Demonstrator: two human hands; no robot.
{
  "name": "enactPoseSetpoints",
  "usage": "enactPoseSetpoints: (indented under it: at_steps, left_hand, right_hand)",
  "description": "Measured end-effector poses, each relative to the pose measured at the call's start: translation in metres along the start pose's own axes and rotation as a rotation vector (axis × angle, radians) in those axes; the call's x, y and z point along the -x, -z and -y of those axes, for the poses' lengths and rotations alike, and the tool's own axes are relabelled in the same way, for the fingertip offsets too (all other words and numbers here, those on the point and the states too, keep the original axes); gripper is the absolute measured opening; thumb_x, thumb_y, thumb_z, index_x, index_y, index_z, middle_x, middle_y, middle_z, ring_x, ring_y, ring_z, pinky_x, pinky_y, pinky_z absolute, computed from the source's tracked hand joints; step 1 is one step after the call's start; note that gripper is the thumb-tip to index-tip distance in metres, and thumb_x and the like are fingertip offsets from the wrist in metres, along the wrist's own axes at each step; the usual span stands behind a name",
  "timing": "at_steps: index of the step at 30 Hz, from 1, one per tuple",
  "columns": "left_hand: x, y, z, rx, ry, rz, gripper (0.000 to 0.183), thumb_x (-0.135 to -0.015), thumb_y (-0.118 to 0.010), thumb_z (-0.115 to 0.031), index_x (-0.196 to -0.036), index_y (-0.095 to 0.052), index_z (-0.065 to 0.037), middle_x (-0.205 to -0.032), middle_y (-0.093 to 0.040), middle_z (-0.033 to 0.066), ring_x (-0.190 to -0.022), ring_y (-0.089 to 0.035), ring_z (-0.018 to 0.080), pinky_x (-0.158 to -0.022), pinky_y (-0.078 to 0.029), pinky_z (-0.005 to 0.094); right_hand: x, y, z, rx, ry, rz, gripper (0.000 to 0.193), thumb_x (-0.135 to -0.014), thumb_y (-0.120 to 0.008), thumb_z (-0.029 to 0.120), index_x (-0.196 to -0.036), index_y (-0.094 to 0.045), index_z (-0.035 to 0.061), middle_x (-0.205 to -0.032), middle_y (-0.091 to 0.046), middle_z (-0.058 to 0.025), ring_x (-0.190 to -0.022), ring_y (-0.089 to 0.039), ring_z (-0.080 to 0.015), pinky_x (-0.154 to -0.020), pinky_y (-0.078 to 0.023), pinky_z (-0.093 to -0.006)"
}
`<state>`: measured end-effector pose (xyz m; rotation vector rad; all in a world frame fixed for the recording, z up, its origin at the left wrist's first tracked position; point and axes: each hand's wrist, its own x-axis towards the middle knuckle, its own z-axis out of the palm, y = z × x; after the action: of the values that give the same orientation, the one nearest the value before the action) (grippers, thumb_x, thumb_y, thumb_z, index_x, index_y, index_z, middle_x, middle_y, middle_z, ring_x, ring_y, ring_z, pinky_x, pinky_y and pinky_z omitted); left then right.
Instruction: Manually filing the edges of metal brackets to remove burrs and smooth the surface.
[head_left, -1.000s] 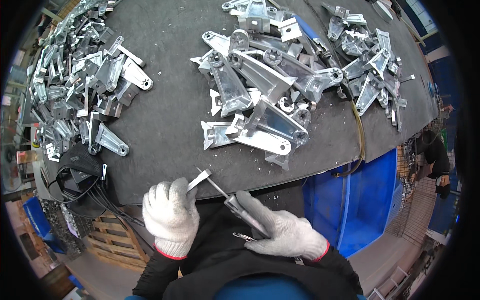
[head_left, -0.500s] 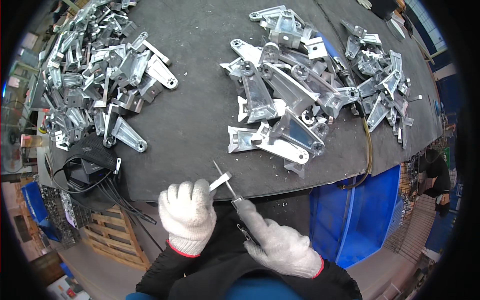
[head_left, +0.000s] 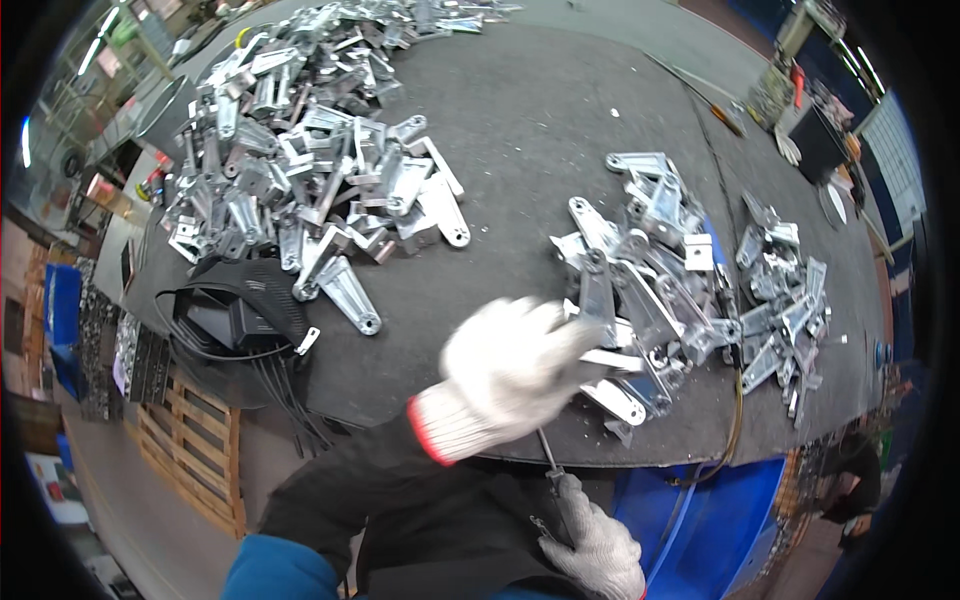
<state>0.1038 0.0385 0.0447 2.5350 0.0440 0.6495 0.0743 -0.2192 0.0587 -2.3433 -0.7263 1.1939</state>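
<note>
Dark tabletop (head_left: 500, 150) carries metal brackets (head_left: 642, 303) just right of the left hand (head_left: 515, 365), too blurred to tell its grip; nearer, the right hand (head_left: 597, 550) clasps a thin-shafted tool (head_left: 549, 456).

Fairly bright indoor light, glare on metal parts (head_left: 350, 296), left glove (head_left: 512, 368) motion-blurred mid-frame, dark, bent edges

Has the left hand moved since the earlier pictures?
Yes. Judged against the middle pile of metal brackets, the left hand has moved right and forward, from short of the pile to overlapping its near left edge in view.
</note>
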Motion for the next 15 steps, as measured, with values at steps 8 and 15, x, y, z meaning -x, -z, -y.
enactPoseSetpoints:
  at_steps: [8, 15]
  left_hand:
    - [-0.002, 0.062, 0.049, -0.738, 0.034, 0.33, 0.029, -0.083, -0.073, -0.016, -0.111, -0.074, -0.019, -0.104, -0.069, -0.0007, -0.088, -0.067, 0.025, -0.075, -0.057, 0.0388]
    - [0.062, 0.1, 0.112, -0.908, -0.043, 0.453, 0.035, -0.082, -0.075, -0.02, -0.117, -0.07, -0.016, -0.108, -0.068, 0.001, -0.096, -0.066, 0.0256, -0.079, -0.056, 0.0417]
  right_hand:
    - [-0.002, -0.001, -0.012, -0.009, -0.022, 0.004, 0.086, -0.091, -0.074, 0.023, -0.167, -0.034, 0.0244, -0.118, -0.07, -0.0219, -0.101, -0.072, -0.0424, -0.087, -0.057, -0.0494]
    - [-0.008, 0.0, -0.022, 0.009, 0.063, 0.031, 0.081, -0.094, -0.07, 0.025, -0.167, -0.034, 0.0278, -0.118, -0.07, -0.021, -0.097, -0.073, -0.0414, -0.083, -0.058, -0.0491]
